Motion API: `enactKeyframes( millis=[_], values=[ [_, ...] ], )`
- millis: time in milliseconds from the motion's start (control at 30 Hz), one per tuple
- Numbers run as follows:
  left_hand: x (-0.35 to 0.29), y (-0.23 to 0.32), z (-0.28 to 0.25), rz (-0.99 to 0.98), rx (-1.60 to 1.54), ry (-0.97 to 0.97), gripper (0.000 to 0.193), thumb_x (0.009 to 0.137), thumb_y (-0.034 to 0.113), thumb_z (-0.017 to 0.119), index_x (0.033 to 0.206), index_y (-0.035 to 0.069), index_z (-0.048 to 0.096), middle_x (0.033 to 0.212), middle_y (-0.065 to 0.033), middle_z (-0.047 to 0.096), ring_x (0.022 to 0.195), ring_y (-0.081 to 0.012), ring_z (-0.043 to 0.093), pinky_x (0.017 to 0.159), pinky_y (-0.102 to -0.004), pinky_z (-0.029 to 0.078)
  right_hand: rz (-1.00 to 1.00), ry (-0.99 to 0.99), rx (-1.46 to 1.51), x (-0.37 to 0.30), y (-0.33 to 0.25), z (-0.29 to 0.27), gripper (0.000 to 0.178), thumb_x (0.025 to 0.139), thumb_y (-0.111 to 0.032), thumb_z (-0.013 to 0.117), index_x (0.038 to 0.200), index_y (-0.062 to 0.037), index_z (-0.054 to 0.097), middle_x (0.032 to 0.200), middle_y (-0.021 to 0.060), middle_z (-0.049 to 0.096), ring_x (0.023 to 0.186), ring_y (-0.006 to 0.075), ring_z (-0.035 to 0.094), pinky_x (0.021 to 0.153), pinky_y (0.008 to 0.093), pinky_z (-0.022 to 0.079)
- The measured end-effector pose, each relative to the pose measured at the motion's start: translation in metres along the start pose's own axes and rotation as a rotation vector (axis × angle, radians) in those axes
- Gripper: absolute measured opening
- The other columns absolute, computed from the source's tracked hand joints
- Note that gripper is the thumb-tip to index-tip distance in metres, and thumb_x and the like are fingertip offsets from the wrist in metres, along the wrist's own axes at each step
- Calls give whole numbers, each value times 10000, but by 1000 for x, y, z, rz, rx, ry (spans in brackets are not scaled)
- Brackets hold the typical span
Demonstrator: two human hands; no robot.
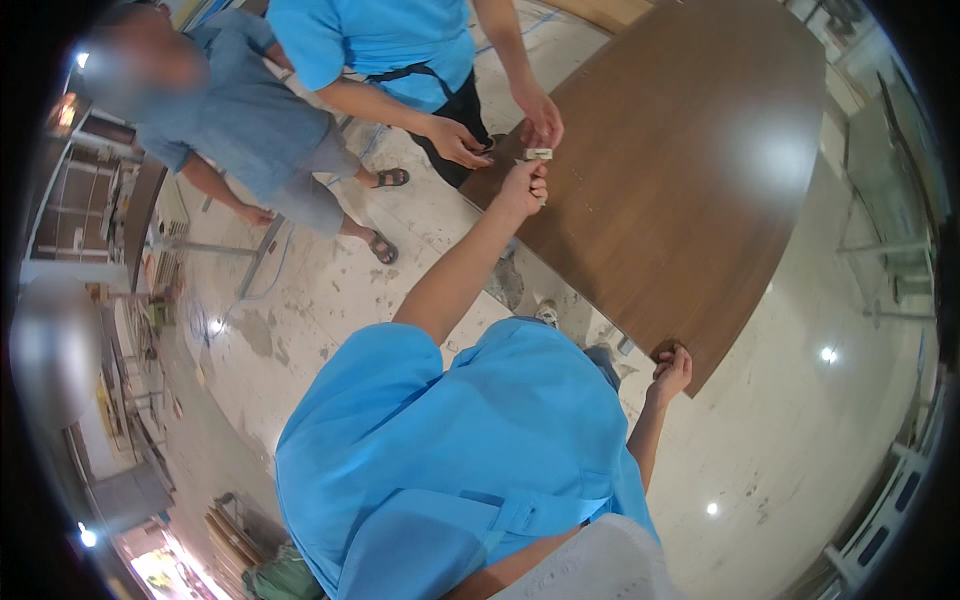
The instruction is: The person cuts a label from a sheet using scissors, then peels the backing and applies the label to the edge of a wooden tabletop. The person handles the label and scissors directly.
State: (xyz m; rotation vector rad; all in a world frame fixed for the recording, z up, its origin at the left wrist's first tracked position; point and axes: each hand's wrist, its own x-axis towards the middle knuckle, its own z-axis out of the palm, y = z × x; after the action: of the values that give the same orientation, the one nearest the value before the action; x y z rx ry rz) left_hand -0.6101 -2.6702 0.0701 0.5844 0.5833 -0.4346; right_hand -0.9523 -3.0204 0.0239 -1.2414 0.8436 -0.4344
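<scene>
A large dark brown wood-grain board (pixel 680 170) lies in front of me, its long near edge slanting from upper left to lower right. My left arm stretches forward over its left end. There my left hand (pixel 522 188) is closed around a small pale, block-ended object (pixel 538 155) whose kind I cannot make out. My right hand (pixel 673 371) is closed at the board's near right corner, fingers bent over the edge. Across from me, a co-worker's hand (pixel 541 122) comes close to the pale object, and that person's other hand (pixel 457 142) hovers beside the board's left end.
Another person (pixel 240 120) in grey-blue clothes and sandals stands at the far left. Metal frames (pixel 205 247) and a thin blue cable (pixel 280 265) are on the stained pale floor (pixel 350 290). Stacked boards (pixel 232 535) lie behind me on the left; a white rack (pixel 880 520) stands at right.
</scene>
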Motion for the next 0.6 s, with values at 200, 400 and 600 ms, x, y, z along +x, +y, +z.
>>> enactKeyframes(
  millis=[200,400,600],
  values=[
    [2,8,5,-5,29,25,139,927,202,673,870,148,559,686,55,510,448,-53,337,404,-214,237,259,-110,265,3,-32,20,205,983,-150,583,1152,-36,589,883,117,685,572,88,524,447,204,372],
    [-2,19,16,-24,58,-15,117,969,252,650,1007,142,663,714,71,522,482,-40,347,416,-202,239,293,-360,417,-10,-81,91,326,1021,-82,489,1341,-18,477,1129,215,678,811,187,642,692,288,550],
    [-69,-25,54,-52,337,-190,202,995,292,623,1014,93,656,750,43,565,516,-29,396,430,-177,271,288,-515,571,-22,-132,170,430,1067,-200,431,1440,1,357,1359,248,554,1157,308,626,1008,420,517]
  ],
)
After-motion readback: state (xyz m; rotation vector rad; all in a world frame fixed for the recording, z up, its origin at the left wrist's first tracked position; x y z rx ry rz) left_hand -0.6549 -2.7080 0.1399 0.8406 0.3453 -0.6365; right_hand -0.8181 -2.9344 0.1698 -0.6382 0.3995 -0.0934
